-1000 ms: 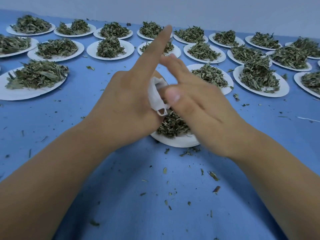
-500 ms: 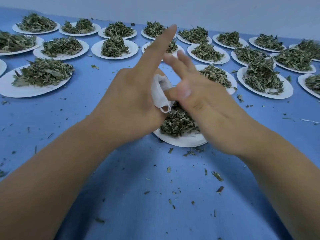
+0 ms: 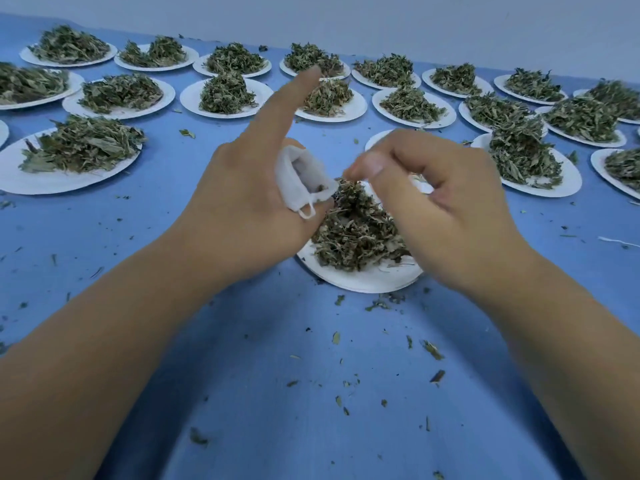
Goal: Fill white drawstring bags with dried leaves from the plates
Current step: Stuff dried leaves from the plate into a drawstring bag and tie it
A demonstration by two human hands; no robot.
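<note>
The near surface [image 3: 304,431] between the forearms [image 3: 104,341] lies open, strewn with leaf crumbs [image 3: 431,349]. Farther back, heaped plates [image 3: 192,98] stand in close rows with narrow blue lanes between them. A wider open strip lies left of the nearest plate [image 3: 360,284], before the large left plate [image 3: 52,181].

dim bluish even light, soft shadows, wide-angle edge bending, slight blur

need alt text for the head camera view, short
The left hand holds a small white drawstring bag open above a white paper plate of dried green leaves; the right hand, fingers curled, hovers beside it. More leaf-heaped plates cover the blue table.
</note>
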